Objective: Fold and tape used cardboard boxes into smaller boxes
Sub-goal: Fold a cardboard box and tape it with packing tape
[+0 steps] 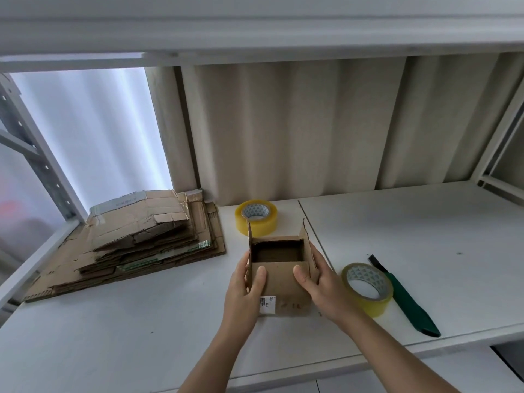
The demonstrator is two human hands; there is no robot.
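One small cardboard box (pixel 279 275) stands on the white table (pixel 141 330), near the front edge and about mid-way across, and it is only partly made. Its walls are up and the near flap is folded down over the opening, with both thumbs lying on it. The left and right side flaps stand upright, and the far part of the opening shows the dark inside. No tape is visible on it, so I judge that the folding of the top is in hand and the taping is not yet done.

The left hand (pixel 245 282) grips the box's left side, fingers curled round behind the upright flap and thumb on top. The right hand (pixel 321 285) holds the right side in the same way, clamped against the right flap.

Much is left. A stack of flattened used cardboard (pixel 147 239) lies at the far left of the table; I cannot count its sheets exactly, but there are many, in several sizes.

Counted: one box in progress, one stack, two rolls of yellowish tape, one green-handled cutter. One tape roll (pixel 256 217) sits just beyond the box, the other tape roll (pixel 367 287) just beside the right hand, with the cutter (pixel 408 302) lying to its right. No finished boxes are in view.
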